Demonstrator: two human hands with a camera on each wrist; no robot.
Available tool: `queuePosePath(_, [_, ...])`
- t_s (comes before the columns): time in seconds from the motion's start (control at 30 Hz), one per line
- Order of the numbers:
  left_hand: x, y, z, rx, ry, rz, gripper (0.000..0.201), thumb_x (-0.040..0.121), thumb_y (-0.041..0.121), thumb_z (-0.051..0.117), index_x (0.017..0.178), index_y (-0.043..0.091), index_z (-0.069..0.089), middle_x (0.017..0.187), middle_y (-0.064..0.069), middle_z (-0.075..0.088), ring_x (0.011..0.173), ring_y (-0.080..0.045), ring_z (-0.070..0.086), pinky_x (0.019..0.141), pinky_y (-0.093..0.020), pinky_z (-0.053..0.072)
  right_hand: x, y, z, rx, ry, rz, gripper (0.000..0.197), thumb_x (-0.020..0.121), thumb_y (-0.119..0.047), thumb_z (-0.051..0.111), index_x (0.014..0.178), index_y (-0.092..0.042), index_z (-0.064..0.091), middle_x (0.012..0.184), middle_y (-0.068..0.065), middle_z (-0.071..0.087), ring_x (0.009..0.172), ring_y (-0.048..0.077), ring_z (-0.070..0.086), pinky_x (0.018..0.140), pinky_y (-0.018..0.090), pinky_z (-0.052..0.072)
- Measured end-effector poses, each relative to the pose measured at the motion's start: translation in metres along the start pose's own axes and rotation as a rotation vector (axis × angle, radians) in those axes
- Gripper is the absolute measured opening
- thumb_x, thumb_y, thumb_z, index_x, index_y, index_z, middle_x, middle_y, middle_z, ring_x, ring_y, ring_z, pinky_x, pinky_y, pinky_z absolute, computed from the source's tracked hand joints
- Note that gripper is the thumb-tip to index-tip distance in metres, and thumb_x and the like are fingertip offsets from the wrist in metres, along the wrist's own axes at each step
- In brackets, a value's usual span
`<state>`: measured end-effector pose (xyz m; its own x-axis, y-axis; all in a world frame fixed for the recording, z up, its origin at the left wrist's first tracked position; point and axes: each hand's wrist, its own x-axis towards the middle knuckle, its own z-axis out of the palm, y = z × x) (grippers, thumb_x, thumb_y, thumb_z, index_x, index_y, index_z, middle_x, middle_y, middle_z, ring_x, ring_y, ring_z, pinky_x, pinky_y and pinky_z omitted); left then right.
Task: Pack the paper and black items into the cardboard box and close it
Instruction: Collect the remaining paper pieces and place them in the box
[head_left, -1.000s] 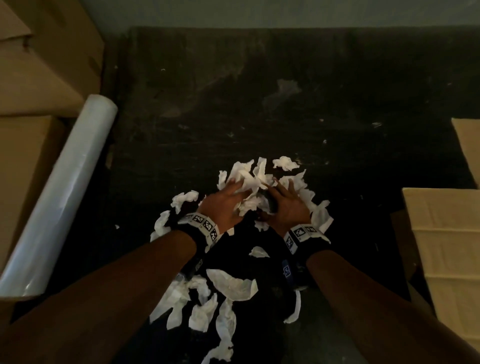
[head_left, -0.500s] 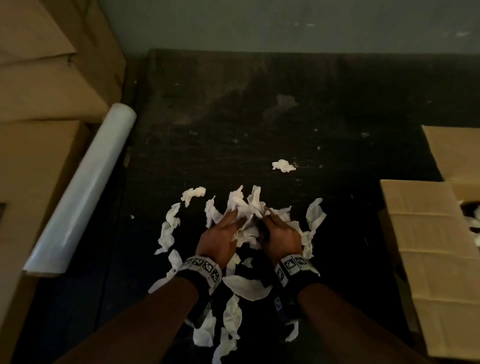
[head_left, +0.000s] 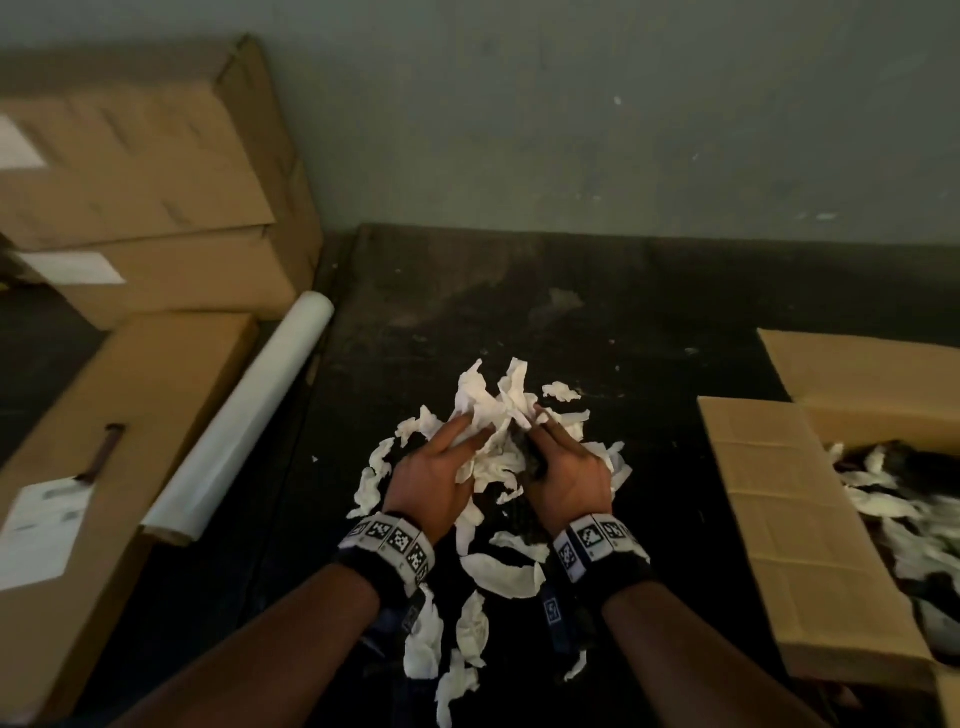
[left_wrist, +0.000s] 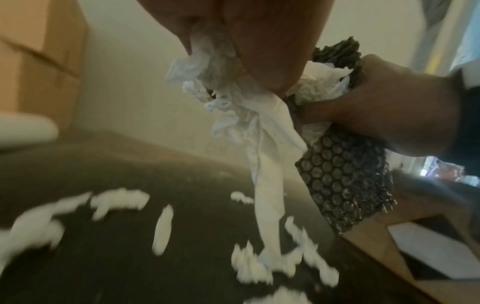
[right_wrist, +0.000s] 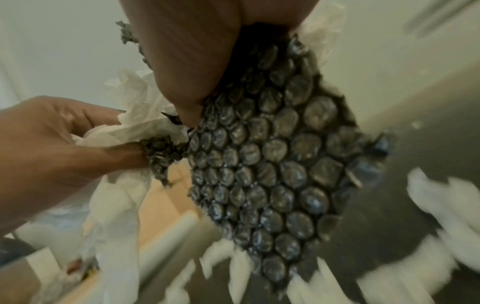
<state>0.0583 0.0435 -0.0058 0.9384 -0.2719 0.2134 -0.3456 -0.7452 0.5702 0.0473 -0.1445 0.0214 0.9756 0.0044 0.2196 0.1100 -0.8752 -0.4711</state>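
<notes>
You're cupping a light, floppy paper wad (head_left: 491, 421) between left hand (head_left: 431, 480) and right hand (head_left: 569, 478); fingers curled, right pinching soft black bubble wrap (right_wrist: 272, 164). Grip from underneath so nothing's slipping out.

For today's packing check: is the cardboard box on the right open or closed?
Open. The cardboard box has its flaps folded outward, and white paper and dark material lie visible inside.

Both hands, left hand (head_left: 434, 480) and right hand (head_left: 569, 480), have lifted the paper bundle (head_left: 491, 415) and black bubble wrap (right_wrist: 272, 164), apparently clear of the floor (head_left: 571, 322).
</notes>
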Motion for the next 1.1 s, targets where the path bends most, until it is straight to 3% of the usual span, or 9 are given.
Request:
queuePosePath(0.1, [0.003,0.022,-0.024,0.024,0.049,0.043,0.071,0.078,0.003,0.073,0.140,0.032,0.057,0.156,0.006,0.043,0.121,-0.019,0.063,0.088,-0.043,0.060,0.001,-0.014,-0.030,0.012,0.067,-0.040,0.048,0.085,-0.030,0.071,0.132,-0.028,0.063,0.142,-0.004,0.058,0.088,0.027,0.073,0.072,0.041,0.061])
queuePosePath(0.27, [0.021,0.067,-0.057,0.057,0.112,0.127,0.063,0.081,0.005,0.075,0.140,0.022,0.058,0.155,0.001,0.044,0.127,-0.023,0.059,0.097,-0.046,0.056,0.010,-0.023,-0.085,0.026,0.151,-0.075,0.047,0.086,-0.035,0.067,0.133,-0.029,0.062,0.143,-0.004,0.057,0.097,0.026,0.071,0.081,0.044,0.059])
queuePosePath(0.53, [0.070,0.170,-0.054,0.069,0.129,0.268,0.056,0.087,0.011,0.072,0.140,0.021,0.058,0.155,0.002,0.044,0.129,-0.020,0.057,0.104,-0.044,0.051,0.010,0.022,-0.188,-0.016,0.324,-0.039,0.044,0.087,-0.027,0.070,0.131,-0.022,0.065,0.138,0.001,0.061,0.104,0.027,0.069,0.088,0.042,0.057])
queuePosePath(0.8, [0.118,0.309,0.033,-0.005,0.065,0.424,0.053,0.089,0.012,0.069,0.140,0.021,0.058,0.155,0.003,0.044,0.125,-0.022,0.060,0.103,-0.043,0.052,-0.019,0.150,-0.286,-0.123,0.411,0.040,0.042,0.083,-0.037,0.062,0.123,-0.027,0.067,0.116,-0.004,0.070,0.085,0.027,0.069,0.069,0.039,0.056])
queuePosePath(0.93, [0.127,0.372,0.095,-0.041,0.019,0.442,0.054,0.089,0.015,0.071,0.141,0.023,0.058,0.156,0.006,0.042,0.127,-0.018,0.057,0.105,-0.040,0.050,-0.042,0.223,-0.325,-0.178,0.391,0.142,0.039,0.087,-0.036,0.065,0.126,-0.030,0.065,0.119,-0.004,0.069,0.093,0.025,0.068,0.079,0.046,0.056])
queuePosePath(1.1, [0.130,0.427,0.174,-0.067,-0.089,0.419,0.056,0.092,0.019,0.068,0.145,0.030,0.052,0.157,0.010,0.038,0.129,-0.018,0.055,0.105,-0.038,0.050,-0.070,0.301,-0.352,-0.198,0.300,0.287,0.043,0.090,-0.037,0.063,0.133,-0.036,0.060,0.137,-0.010,0.061,0.107,0.026,0.066,0.089,0.043,0.053])
